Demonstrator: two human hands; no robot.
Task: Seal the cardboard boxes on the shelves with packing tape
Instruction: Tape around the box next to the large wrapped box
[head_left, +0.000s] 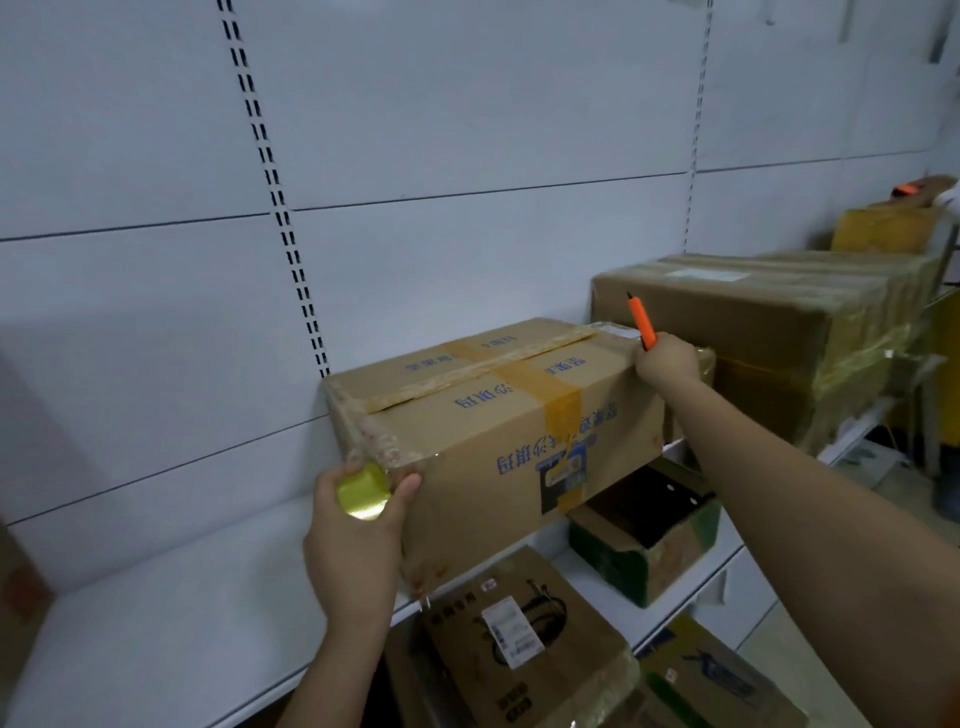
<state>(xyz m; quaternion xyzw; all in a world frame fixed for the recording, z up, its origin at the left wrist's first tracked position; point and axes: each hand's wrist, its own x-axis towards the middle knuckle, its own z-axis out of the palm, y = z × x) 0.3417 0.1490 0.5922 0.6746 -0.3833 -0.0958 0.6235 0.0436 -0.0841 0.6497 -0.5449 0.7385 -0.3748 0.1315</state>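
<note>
A cardboard box (498, 415) with blue print and a yellow tape band sits on the white shelf (171, 613). Clear tape runs along its top seam and down its left end. My left hand (358, 525) grips a yellowish roll of packing tape (363, 491) against the box's lower left corner, the tape strip leading up onto the box. My right hand (667, 358) rests on the box's far right top corner and holds an orange utility knife (641, 322) pointing up.
A larger tape-wrapped box (769, 332) stands to the right on the same shelf, with a yellow box (883, 228) behind it. On lower shelves lie an open dark green box (644, 540) and several printed cartons (519, 639). The white slotted back panel (415, 130) rises behind.
</note>
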